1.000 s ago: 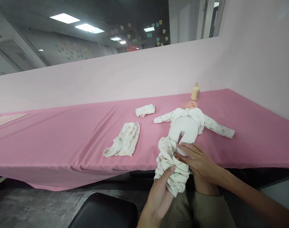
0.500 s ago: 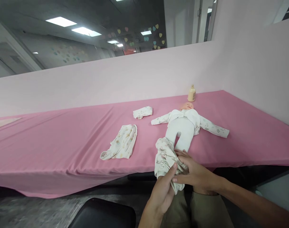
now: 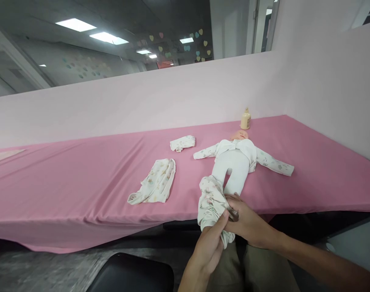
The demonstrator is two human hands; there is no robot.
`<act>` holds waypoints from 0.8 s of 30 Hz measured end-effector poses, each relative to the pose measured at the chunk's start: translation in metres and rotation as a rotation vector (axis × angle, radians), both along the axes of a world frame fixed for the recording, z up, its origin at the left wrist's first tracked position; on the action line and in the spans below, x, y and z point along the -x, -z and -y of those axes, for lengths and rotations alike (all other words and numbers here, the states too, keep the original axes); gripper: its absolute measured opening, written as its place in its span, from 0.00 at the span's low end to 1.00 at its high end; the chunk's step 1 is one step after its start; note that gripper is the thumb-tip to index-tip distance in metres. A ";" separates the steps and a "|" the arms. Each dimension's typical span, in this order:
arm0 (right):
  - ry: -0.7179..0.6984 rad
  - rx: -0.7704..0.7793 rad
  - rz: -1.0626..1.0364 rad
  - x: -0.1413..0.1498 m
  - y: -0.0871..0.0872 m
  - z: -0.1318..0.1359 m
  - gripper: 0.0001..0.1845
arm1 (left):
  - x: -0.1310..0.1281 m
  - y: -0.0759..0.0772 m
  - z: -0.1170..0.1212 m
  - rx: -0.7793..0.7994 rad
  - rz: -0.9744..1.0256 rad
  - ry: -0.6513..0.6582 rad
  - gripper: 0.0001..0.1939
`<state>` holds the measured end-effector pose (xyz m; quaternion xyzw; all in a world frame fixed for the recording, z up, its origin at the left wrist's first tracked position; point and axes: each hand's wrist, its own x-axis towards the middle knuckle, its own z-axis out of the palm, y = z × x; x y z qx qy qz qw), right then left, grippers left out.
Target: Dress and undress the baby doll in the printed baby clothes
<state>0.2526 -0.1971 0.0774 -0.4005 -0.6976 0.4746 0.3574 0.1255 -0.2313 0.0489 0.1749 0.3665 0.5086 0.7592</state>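
Note:
A baby doll [image 3: 233, 162] lies on its back on the pink-covered table, its head toward the wall. Its patterned top has the sleeves spread out, and white cloth covers its body and upper legs. Patterned baby pants [image 3: 211, 198] are bunched around the lower part of the leg on the left, at the table's front edge. My left hand [image 3: 207, 247] grips the lower end of the pants, thumb on top. My right hand [image 3: 247, 223] pinches the pants' other side beside the doll's second leg; its fingertips are partly hidden by cloth.
A patterned baby garment [image 3: 156, 182] lies flat to the left, with a small folded cloth [image 3: 182, 143] behind it. A pale yellow pump bottle [image 3: 245, 119] stands near the wall. A black stool [image 3: 133, 273] is below the pink tablecloth [image 3: 66, 182].
My right hand's thumb and fingers have closed in on the cloth, drawing nearer to my left thumb. The doll and the other garments stay where they were.

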 end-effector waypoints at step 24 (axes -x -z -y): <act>0.480 -0.160 0.331 -0.018 0.042 -0.039 0.07 | 0.001 0.004 0.010 -0.331 -0.398 0.080 0.13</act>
